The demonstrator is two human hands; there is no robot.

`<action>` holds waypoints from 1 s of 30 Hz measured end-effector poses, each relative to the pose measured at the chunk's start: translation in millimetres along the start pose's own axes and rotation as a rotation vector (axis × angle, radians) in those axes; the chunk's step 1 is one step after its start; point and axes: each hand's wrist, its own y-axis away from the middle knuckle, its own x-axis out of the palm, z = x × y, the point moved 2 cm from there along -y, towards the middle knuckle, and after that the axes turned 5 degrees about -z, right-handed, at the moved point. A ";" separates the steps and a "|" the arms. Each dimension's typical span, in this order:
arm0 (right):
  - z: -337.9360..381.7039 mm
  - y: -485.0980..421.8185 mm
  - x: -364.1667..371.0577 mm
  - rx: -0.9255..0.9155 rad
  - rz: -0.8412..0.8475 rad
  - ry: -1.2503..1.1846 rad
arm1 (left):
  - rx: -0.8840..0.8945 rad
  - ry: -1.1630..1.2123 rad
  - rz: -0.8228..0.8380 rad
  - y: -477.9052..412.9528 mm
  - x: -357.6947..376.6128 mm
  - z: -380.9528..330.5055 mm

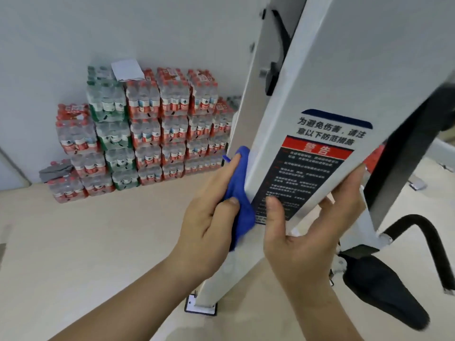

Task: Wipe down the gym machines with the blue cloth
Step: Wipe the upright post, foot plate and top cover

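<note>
A white gym machine shroud [344,70] rises through the right half of the head view, with a black and red warning label [302,173] low on its face. My left hand [209,217] presses a bunched blue cloth [240,193] against the shroud's left edge. My right hand [302,244] grips the shroud's lower corner, thumb on the label and fingers wrapped under the right edge. The shroud's white foot [202,303] stands on the floor below my left forearm.
Shrink-wrapped packs of water bottles [147,134] are stacked against the white wall at the back left. A black padded seat [384,289] and a curved black handle [423,232] lie low on the right. Beige floor [86,254] spreads across the left.
</note>
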 end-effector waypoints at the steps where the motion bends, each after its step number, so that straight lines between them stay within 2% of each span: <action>1: -1.4 -1.1 0.5 -0.061 -0.025 0.045 | 0.008 -0.009 0.033 5.8 -0.5 14.6; 4: 9.3 10.4 4.5 -0.050 -0.179 0.157 | -0.048 -0.021 0.168 26.7 -6.2 54.4; 7: 19.9 37.3 18.1 0.033 -0.298 0.193 | -0.012 -0.048 0.291 20.3 -19.9 53.3; 9: 22.2 50.1 26.6 0.068 -0.340 0.212 | 0.081 -0.031 0.342 -2.0 -25.9 27.0; 11: 25.7 58.2 32.7 0.102 -0.358 0.232 | 0.247 -0.070 0.337 -24.5 -27.0 -2.0; 14: 31.6 64.4 34.3 0.177 -0.371 0.282 | 0.339 -0.086 0.318 -30.4 -24.0 4.2; 16: 34.5 66.9 36.9 0.208 -0.386 0.323 | 0.246 -0.106 0.378 -12.0 -25.8 41.0; 19: 32.6 71.3 44.3 0.324 -0.400 0.266 | -0.022 -0.045 0.522 19.2 -36.5 95.2; 21: 27.5 77.8 45.6 0.444 -0.411 0.188 | -0.096 -0.034 0.541 22.2 -40.1 97.6; 26: 16.5 94.9 50.8 0.554 -0.356 0.163 | -0.015 0.084 0.381 -15.1 -34.6 52.7; 28: 6.4 104.1 50.3 0.590 -0.325 0.165 | 0.007 0.040 0.369 -10.9 -33.4 68.4; 30: -5.0 114.1 45.6 0.624 -0.316 0.211 | -0.114 -0.055 0.402 12.2 -34.6 106.5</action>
